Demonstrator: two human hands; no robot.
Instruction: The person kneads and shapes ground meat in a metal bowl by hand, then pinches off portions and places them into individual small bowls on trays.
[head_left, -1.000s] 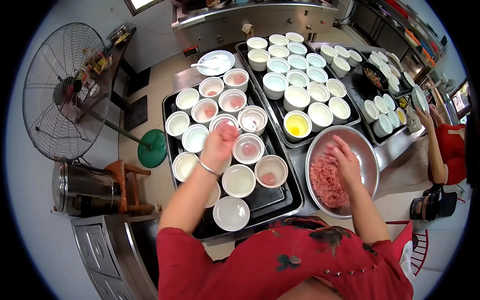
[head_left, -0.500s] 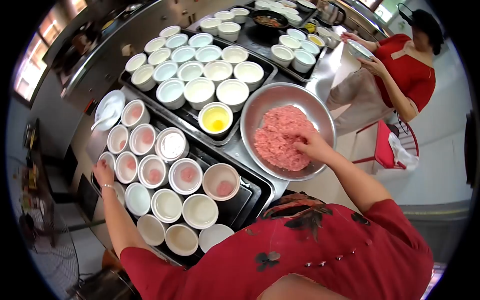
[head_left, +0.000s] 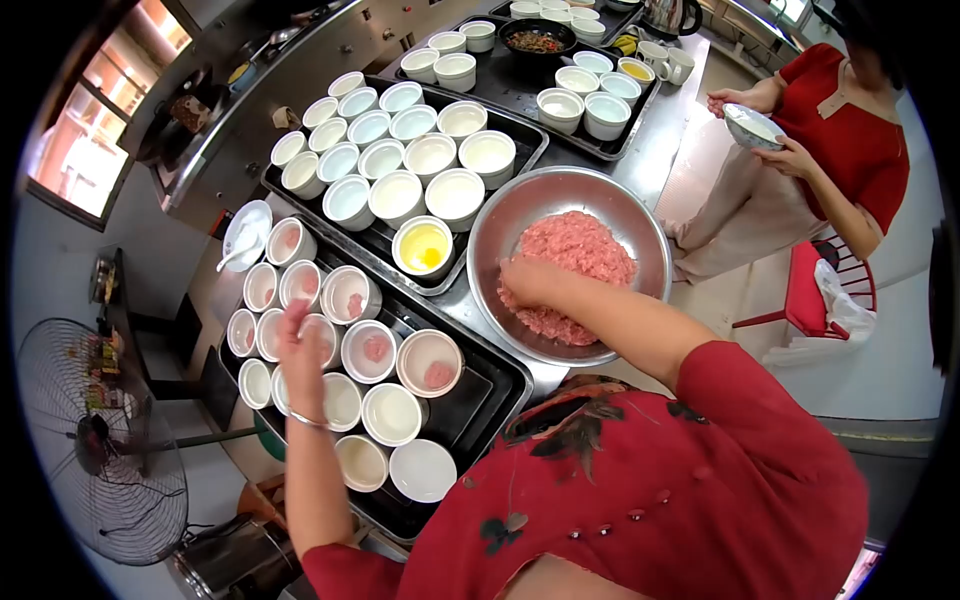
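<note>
My right hand point(head_left: 530, 282) is in the steel bowl point(head_left: 648, 245), dug into the left side of the minced meat point(head_left: 585, 240). Fingers mostly buried; can't tell how far they're closed or how much they've got. Left hand point(head_left: 300, 345) is over the cups on the near tray point(head_left: 485, 385), fingers loosely curled and blurred; can't tell if it holds anything or touches a rim.

Containers: several near-tray cups have a pink lump of mince inside, incl. the wide cup point(head_left: 430, 363) at the right end. Those closest to me look plain pale inside. Middle tray point(head_left: 530, 143) is packed with white cups; the yellow-filled cup point(head_left: 422, 247) sits at its near corner. Far tray point(head_left: 505, 85) carries more cups plus a black pan point(head_left: 537, 58) of chopped food.

All on a steel table point(head_left: 677, 110). Plate point(head_left: 258, 213) with white spoon beyond the near tray. Fan point(head_left: 95, 442) on the left; co-worker point(head_left: 835, 140) on the right with a small bowl point(head_left: 742, 132).
</note>
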